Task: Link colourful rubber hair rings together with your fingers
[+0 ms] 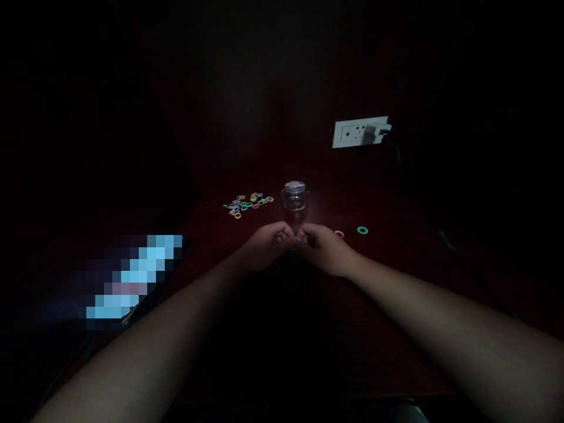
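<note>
My left hand and my right hand meet over the middle of the dark red table. Both have curled fingers, pinching a small purple hair tie between their fingertips; most of it is hidden. Just beyond them a clear glass jar stands upright with its lid on. To the left of the jar lies a loose pile of coloured hair ties. Close by my right hand are an orange hair tie, partly covered by the hand, and a green hair tie.
A lit, pixelated screen lies at the left, near my left forearm. On the back wall is a white socket panel with a plug in it, and a dark cable runs along the right. The surroundings are very dark.
</note>
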`<state>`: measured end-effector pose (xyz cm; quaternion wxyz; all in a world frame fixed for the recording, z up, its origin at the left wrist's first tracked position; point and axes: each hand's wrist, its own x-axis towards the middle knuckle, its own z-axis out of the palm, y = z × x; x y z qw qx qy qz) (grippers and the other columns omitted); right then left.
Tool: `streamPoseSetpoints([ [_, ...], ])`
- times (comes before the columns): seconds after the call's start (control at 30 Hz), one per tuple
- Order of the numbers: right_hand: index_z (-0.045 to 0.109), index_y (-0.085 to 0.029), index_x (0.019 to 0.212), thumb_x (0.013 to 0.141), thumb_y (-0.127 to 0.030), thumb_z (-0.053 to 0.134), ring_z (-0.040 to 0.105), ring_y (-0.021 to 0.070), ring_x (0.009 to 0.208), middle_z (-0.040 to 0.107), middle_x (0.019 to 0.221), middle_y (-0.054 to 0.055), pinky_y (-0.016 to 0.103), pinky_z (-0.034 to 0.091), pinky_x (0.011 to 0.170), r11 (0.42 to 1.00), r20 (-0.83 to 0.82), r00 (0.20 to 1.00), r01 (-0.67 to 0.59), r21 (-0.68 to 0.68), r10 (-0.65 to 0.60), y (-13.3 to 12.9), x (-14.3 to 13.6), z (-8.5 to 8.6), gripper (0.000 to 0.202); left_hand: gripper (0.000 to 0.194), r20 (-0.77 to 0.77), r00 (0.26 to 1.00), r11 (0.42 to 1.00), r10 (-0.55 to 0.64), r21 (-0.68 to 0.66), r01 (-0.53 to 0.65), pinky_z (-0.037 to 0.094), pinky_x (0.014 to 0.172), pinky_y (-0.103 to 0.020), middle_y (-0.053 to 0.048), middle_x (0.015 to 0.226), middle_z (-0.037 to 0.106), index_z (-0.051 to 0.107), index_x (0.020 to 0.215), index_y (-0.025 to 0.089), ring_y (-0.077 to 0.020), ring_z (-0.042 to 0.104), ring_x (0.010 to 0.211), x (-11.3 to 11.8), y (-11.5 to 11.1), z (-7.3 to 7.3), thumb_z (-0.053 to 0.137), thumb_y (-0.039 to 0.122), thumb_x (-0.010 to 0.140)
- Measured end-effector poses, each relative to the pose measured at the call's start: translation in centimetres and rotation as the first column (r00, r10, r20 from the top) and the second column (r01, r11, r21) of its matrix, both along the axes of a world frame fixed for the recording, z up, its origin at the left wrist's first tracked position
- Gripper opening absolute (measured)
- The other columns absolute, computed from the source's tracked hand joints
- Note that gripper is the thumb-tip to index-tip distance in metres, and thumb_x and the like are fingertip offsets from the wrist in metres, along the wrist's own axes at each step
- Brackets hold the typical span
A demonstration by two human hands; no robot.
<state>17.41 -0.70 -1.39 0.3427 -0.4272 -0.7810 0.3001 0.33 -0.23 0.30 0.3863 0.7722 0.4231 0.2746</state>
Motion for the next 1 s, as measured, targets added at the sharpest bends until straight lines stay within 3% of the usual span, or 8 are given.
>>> streamPoseSetpoints([
  [1.0,0.047,-0.019,0.069,0.074,-0.025,0.050,0.041,0.0089,0.051,0.048,0.058,-0.003,0.022,0.030,0.048,1.000,0.012,1.000,-0.009,0.009,0.009,0.07,-0.01,-0.05,0.008,0.017,0.010,1.000,1.000,-0.008,0.014,0.008,0.032,0.051,-0.018,0.003,0.065,0.047,0.052,0.082,0.014,-0.0063,0.040,0.057,-0.14,0.26,-0.49,0.051,0.031,0.078],
])
